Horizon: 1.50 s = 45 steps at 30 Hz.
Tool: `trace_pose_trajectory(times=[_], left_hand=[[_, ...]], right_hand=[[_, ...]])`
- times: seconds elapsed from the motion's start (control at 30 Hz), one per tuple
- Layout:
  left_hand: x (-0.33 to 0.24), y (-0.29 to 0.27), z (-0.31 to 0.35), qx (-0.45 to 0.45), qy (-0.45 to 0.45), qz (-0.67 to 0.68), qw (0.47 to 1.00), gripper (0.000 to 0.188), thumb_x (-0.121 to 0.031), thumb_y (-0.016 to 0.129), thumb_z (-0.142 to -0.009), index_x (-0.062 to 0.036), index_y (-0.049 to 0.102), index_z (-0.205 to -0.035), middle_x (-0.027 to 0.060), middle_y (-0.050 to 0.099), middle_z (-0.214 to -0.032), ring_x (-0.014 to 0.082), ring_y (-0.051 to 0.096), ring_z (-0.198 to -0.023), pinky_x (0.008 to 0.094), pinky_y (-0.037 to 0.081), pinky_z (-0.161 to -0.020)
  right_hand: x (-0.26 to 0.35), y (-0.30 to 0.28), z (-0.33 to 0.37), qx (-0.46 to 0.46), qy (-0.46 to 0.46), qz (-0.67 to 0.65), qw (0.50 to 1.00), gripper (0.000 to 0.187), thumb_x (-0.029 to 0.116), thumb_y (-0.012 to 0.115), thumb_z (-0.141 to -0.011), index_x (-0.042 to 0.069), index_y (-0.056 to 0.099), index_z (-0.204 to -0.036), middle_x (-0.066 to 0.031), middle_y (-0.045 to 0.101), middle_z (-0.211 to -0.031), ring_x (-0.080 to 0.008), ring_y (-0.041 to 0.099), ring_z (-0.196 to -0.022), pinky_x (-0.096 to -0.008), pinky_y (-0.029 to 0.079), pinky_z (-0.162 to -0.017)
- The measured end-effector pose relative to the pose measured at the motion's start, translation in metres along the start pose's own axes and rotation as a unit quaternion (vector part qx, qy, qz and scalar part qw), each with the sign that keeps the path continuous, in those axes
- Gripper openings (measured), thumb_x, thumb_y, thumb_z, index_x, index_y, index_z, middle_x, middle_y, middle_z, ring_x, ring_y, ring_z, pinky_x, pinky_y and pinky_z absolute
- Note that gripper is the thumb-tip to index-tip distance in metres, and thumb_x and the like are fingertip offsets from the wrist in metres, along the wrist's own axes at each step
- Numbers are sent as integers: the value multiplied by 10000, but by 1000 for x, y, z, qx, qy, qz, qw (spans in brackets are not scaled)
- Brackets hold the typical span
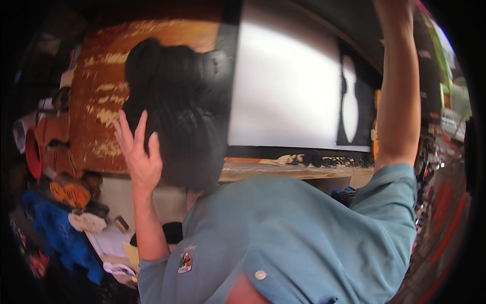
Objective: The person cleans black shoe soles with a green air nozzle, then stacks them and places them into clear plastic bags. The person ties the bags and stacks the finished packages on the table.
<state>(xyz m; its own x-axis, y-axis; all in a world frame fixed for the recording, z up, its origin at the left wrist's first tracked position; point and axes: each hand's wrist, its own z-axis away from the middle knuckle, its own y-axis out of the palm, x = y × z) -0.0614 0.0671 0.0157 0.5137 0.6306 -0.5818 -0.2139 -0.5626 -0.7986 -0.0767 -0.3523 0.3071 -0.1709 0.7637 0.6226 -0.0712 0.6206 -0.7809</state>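
Here, left hand (140,157) open, fingers spread, over left edge of black pile (177,116); contact unclear. One pile, partly on worn brown board (83,104), layers too blurred to count. Right forearm (400,96) runs to top edge; right hand's fingers out of view, state untold. Right of pile: one white sheet (286,86), one slim white shape (350,109). Far left: one red ring (33,157), maybe container, inside unclear.
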Motion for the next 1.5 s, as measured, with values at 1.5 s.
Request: trace_pose_trajectory(times=[1.5], left_hand=[[-37,-22,42,-230,-27,246,941,514,-18,749,-891,2,605,-1384,178,603,-1426,333,571,-1333,413,496,-1075]], right_hand=[[79,238,-10,5,163,-29,986,670,139,847,-757,-4,569,-1350,-251,761,-1024,-398,758,-988,-412,595,-846]])
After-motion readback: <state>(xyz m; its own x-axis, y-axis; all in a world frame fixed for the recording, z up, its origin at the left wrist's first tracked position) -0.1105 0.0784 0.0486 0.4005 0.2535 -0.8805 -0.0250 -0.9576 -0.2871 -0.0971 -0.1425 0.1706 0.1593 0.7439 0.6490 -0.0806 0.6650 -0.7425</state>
